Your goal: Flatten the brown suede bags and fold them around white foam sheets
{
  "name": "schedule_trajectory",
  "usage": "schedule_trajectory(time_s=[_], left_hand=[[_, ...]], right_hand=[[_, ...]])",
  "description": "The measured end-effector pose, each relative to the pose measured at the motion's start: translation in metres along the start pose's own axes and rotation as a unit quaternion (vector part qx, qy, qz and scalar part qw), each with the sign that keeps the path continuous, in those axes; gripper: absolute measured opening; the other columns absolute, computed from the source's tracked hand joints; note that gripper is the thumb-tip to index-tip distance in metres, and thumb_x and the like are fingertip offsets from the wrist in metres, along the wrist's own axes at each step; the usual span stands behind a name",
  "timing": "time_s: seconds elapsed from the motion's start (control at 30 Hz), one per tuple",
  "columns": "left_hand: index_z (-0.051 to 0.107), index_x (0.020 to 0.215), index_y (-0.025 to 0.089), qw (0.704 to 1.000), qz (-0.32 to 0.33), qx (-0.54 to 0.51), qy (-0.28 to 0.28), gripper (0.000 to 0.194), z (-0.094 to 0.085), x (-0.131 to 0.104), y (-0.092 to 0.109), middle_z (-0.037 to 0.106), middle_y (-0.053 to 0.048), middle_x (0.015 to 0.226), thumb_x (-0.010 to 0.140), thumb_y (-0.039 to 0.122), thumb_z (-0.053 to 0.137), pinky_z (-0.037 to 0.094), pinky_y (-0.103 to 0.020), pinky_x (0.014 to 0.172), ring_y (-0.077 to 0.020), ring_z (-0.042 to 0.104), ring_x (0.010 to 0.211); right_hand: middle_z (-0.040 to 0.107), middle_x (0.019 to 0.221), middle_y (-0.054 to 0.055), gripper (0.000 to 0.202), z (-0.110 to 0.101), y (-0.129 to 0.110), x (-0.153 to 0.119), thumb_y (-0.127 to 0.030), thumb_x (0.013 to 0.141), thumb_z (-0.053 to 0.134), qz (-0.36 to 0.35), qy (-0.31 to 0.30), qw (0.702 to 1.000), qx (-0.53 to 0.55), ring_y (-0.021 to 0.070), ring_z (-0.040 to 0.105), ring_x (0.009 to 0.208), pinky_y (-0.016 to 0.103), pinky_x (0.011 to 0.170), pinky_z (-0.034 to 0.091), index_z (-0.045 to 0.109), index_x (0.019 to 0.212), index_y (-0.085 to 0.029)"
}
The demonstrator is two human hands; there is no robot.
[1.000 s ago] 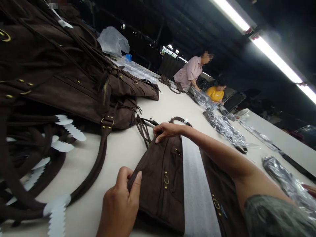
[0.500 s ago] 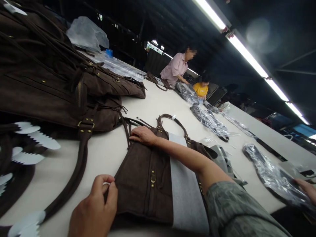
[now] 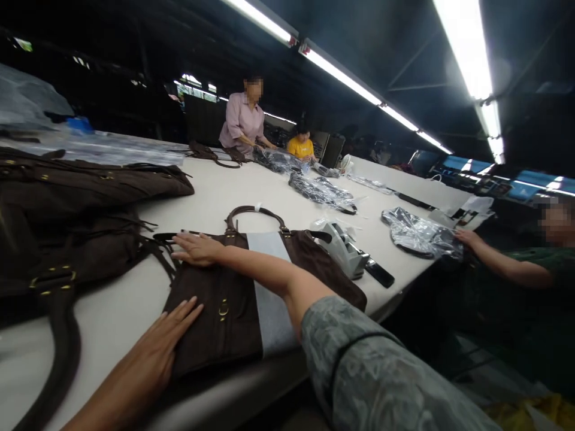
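Both hands lie flat and open, gripping nothing: left hand (image 3: 164,341) on the brown bag's (image 3: 233,317) near-left edge, right hand (image 3: 197,248) at its far-left corner. No writing is legible.

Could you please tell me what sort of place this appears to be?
Probably a handbag factory's packing or finishing floor: brown handbags stacked on a long white worktable, more bags wrapped in clear plastic, and a co-worker at work under strip lights.
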State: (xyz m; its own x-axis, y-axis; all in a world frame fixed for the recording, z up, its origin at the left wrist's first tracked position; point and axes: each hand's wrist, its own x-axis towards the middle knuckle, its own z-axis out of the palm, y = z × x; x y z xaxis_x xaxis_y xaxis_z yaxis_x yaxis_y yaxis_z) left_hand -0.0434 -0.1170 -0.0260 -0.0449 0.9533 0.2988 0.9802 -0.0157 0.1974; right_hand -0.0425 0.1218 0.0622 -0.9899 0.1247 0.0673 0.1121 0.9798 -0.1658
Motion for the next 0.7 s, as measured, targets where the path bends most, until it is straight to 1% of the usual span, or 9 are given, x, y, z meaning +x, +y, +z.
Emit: schedule_trajectory(time_s=[0.1,0.2,0.27,0.37,0.43,0.5,0.57,0.63,0.7], left_hand=[[0.046,0.146,0.017,1.000,0.014,-0.004,-0.012,0.061,-0.015,-0.004,0.005,0.042,-0.009,0.152,0.086,0.022,0.033,0.039,-0.045,0.115,-0.0262,0.045,0.138],[0.037,0.150,0.021,0.998,0.013,-0.023,-0.054,0.057,-0.030,-0.001,0.012,0.033,-0.008,0.157,0.094,0.032,0.032,0.033,-0.050,0.117,-0.0269,0.037,0.143],[0.032,0.152,0.029,0.996,0.006,-0.031,-0.087,0.055,-0.038,0.002,0.017,0.027,-0.007,0.160,0.098,0.041,0.032,0.031,-0.052,0.117,-0.0274,0.032,0.145],[0.033,0.150,0.037,0.993,0.025,-0.010,-0.113,0.053,-0.045,0.006,0.024,0.025,-0.007,0.160,0.097,0.047,0.038,0.030,-0.056,0.117,-0.0303,0.029,0.146],[0.036,0.147,0.042,0.992,0.063,0.015,-0.107,0.052,-0.047,0.005,0.030,0.030,-0.002,0.159,0.095,0.046,0.042,0.030,-0.060,0.116,-0.0323,0.030,0.146],[0.036,0.146,0.047,0.991,0.101,0.031,-0.085,0.054,-0.048,0.004,0.035,0.037,0.003,0.156,0.093,0.042,0.045,0.029,-0.062,0.116,-0.0322,0.033,0.145],[0.037,0.146,0.046,0.989,0.130,0.027,-0.066,0.057,-0.050,0.004,0.039,0.044,0.005,0.151,0.091,0.034,0.047,0.030,-0.059,0.117,-0.0297,0.041,0.141],[0.044,0.145,0.041,0.987,0.147,0.007,-0.068,0.059,-0.055,0.010,0.040,0.050,0.004,0.147,0.087,0.026,0.047,0.035,-0.050,0.117,-0.0265,0.050,0.135],[0.054,0.138,0.036,0.984,0.149,-0.020,-0.100,0.058,-0.062,0.022,0.042,0.058,0.002,0.141,0.083,0.021,0.047,0.046,-0.037,0.109,-0.0226,0.060,0.124]], right_hand=[[0.036,0.156,0.012,0.057,-0.039,0.002,-0.037,-0.035,0.103,0.040,-0.011,0.016,0.999,0.034,0.0182,0.030,0.145,0.030,0.118,0.026,0.032,0.150,-0.003],[0.028,0.160,0.012,0.060,-0.069,0.019,-0.103,-0.038,0.104,0.028,-0.005,0.026,0.999,0.045,0.0174,0.019,0.148,0.030,0.121,0.015,0.025,0.152,-0.003],[0.026,0.161,0.013,0.062,-0.074,0.031,-0.153,-0.043,0.104,0.032,0.015,0.001,0.999,0.046,0.0190,0.017,0.150,0.035,0.123,0.014,0.026,0.154,-0.006],[0.017,0.163,0.013,0.067,-0.054,0.038,-0.215,-0.049,0.103,0.033,0.077,-0.044,0.994,0.056,0.0219,0.011,0.152,0.045,0.124,0.011,0.022,0.157,-0.010],[0.012,0.164,0.012,0.069,-0.031,0.036,-0.239,-0.053,0.103,0.029,0.107,-0.049,0.991,0.070,0.0223,0.009,0.153,0.048,0.124,0.010,0.017,0.158,-0.012],[0.012,0.164,0.010,0.071,-0.010,0.031,-0.247,-0.057,0.102,0.026,0.129,-0.037,0.988,0.074,0.0220,0.009,0.153,0.048,0.124,0.007,0.016,0.158,-0.015],[0.013,0.164,0.009,0.072,0.003,0.025,-0.246,-0.060,0.101,0.025,0.149,-0.024,0.986,0.069,0.0216,0.009,0.153,0.048,0.124,0.004,0.017,0.158,-0.016],[0.014,0.164,0.008,0.072,0.008,0.019,-0.242,-0.060,0.101,0.024,0.166,-0.021,0.984,0.067,0.0214,0.010,0.153,0.048,0.124,0.003,0.019,0.158,-0.016],[0.015,0.164,0.009,0.071,0.011,0.012,-0.238,-0.058,0.102,0.022,0.192,-0.014,0.979,0.065,0.0221,0.011,0.153,0.050,0.124,0.004,0.021,0.157,-0.013]])
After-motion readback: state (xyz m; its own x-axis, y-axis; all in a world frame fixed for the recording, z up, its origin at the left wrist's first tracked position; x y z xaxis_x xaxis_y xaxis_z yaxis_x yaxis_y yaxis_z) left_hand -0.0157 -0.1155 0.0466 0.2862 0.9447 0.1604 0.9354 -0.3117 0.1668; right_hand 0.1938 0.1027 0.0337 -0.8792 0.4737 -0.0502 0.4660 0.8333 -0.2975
